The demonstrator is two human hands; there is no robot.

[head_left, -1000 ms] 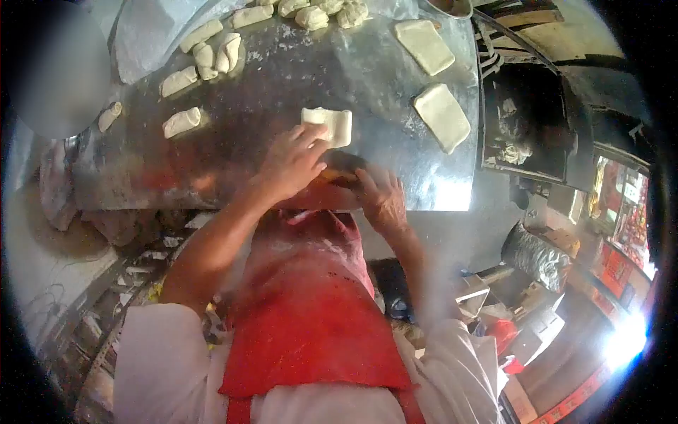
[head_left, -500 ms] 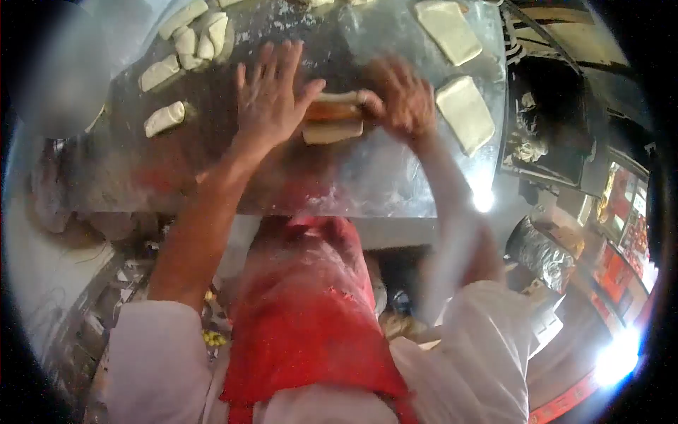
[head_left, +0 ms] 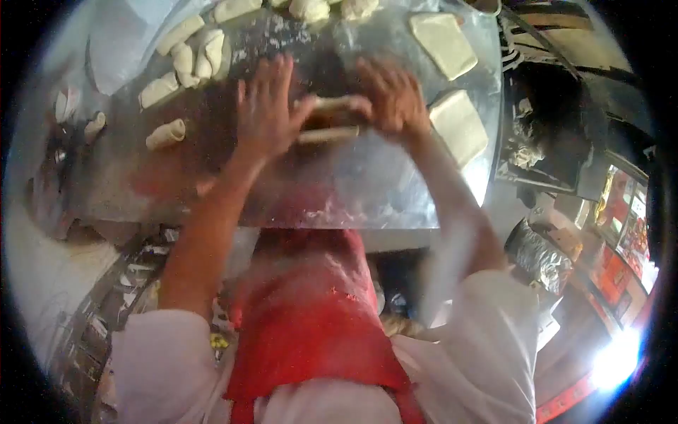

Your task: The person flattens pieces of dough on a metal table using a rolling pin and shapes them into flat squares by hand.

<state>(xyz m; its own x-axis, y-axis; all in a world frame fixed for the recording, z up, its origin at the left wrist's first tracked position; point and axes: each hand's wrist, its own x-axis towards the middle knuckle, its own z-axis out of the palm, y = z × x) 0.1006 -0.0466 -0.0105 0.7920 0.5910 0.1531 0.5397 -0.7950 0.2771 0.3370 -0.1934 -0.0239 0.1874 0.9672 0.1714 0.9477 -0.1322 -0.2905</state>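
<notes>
A small piece of dough (head_left: 330,104) lies on the metal worktop between my hands, its far edge raised in a pale roll. A brown band shows between that edge and the near pale strip; I cannot tell what it is. My left hand (head_left: 267,106) is open, fingers stretched forward, its thumb touching the left end of the dough. My right hand (head_left: 394,99) is slightly blurred, its fingers extended and apart, with the thumb at the right end. Both palms face down over the worktop.
Flat dough rectangles (head_left: 445,46) lie on the metal worktop (head_left: 367,191) to the right. Several rolled dough pieces (head_left: 166,134) sit on the left and at the back. A clear plastic sheet (head_left: 120,49) hangs at upper left. A dark tray (head_left: 544,134) stands beyond the right edge.
The near pale strip of the dough looks narrower. My hands stay at its two ends. The view has shifted slightly, showing more dough pieces at the back.
</notes>
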